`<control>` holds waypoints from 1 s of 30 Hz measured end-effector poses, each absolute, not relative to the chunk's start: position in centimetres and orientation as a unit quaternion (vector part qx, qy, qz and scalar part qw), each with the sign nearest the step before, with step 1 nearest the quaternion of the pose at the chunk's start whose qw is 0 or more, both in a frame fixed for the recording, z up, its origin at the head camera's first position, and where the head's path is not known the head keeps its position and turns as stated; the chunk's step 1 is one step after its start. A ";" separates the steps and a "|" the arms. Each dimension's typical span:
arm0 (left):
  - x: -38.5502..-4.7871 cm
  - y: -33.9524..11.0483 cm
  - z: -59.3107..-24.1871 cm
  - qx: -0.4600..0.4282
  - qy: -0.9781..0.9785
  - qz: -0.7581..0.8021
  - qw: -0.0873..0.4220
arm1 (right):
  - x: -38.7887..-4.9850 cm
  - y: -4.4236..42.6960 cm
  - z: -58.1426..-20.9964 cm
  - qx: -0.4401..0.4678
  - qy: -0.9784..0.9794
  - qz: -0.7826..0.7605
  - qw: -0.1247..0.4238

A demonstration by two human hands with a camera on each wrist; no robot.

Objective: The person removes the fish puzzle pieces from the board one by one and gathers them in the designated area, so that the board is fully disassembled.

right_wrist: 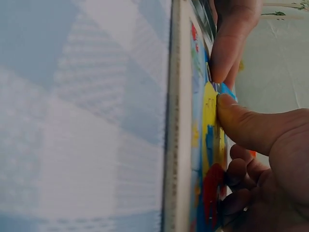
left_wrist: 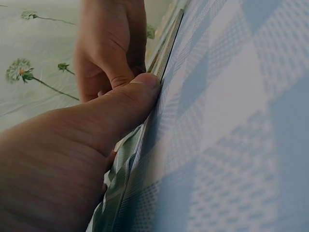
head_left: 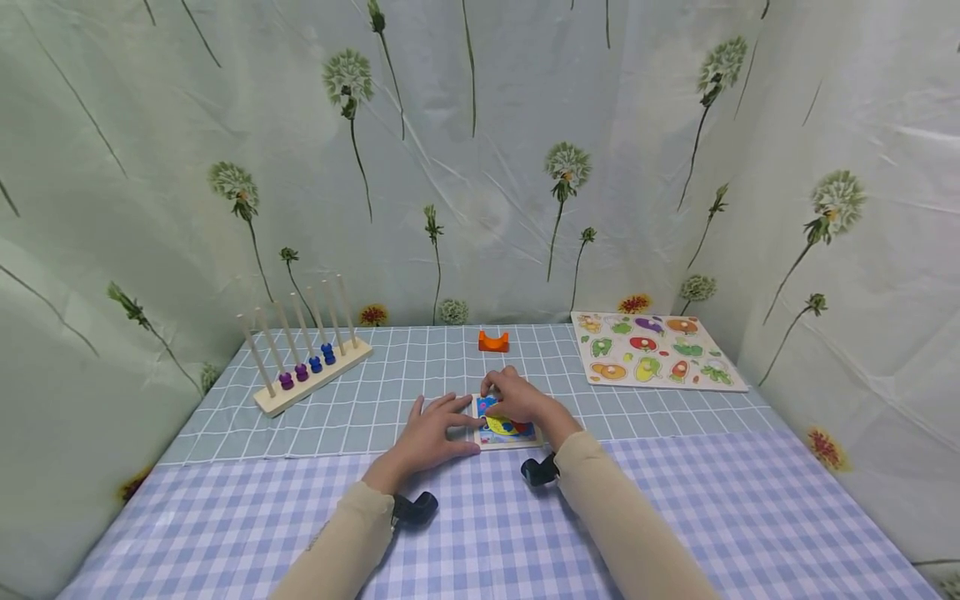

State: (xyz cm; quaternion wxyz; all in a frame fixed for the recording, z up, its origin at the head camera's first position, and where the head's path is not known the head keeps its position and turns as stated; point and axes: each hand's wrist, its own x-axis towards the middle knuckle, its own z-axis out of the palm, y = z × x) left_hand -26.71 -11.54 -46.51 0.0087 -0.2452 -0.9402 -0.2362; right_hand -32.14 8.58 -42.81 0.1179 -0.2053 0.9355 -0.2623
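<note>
In the head view a small picture puzzle board [head_left: 517,443] with a blue picture and pale edges lies in front of me. On it is a yellow puzzle piece [head_left: 501,426] with red and blue parts. My left hand [head_left: 433,433] rests at the board's left side, fingers spread and fairly straight, thumb against its near corner and index finger touching the picture. My right hand [head_left: 521,398] is over the board with curled fingers. In the right wrist view its thumb [right_wrist: 241,121] presses the yellow piece, which it appears to pinch; the far side is hidden.
A wooden peg stand [head_left: 318,379] with purple and blue beads stands at the left back. An orange curved block [head_left: 493,342] lies behind the board. At the right back lies a vegetable puzzle board [head_left: 656,352]. A patterned curtain [head_left: 480,208] hangs behind the table.
</note>
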 end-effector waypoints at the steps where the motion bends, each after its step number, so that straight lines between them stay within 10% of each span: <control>1: -26.7 -11.6 -46.6 -0.245 -0.941 -0.235 0.008 | -32.1 8.6 -42.9 -0.206 0.934 -0.268 0.114; 30: -26.7 -11.4 -46.7 -0.235 -0.943 -0.235 0.003 | -31.1 9.8 -44.0 -0.148 0.880 -0.449 0.036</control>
